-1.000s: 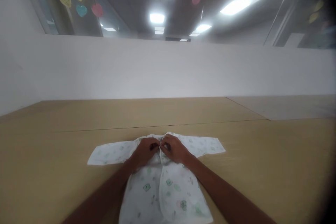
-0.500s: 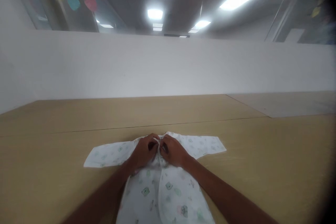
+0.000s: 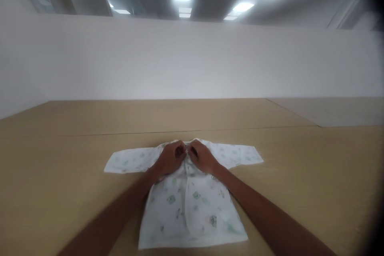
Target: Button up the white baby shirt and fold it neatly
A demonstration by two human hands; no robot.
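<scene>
A small white baby shirt (image 3: 192, 212) with green and grey prints lies face up, its sleeves spread to both sides and its front edges overlapping down the middle. My left hand (image 3: 172, 157) is closed in a pinch on the shirt's front, just below the neckline. Close beside it, my right hand (image 3: 203, 157) pinches the other side of the same opening. The fingertips of both hands nearly meet at the collar. Whatever small fastening may lie between them is hidden by the fingers.
The shirt rests on a light wooden table (image 3: 300, 176) with a seam running across it behind the collar. A grey panel (image 3: 345, 110) adjoins at the far right. Behind the table stands a white wall (image 3: 180, 60), with ceiling lights visible above it.
The view has tipped downward, so the shirt's bottom hem now shows and the table sits higher. Both hands stay pinched at the neckline.
</scene>
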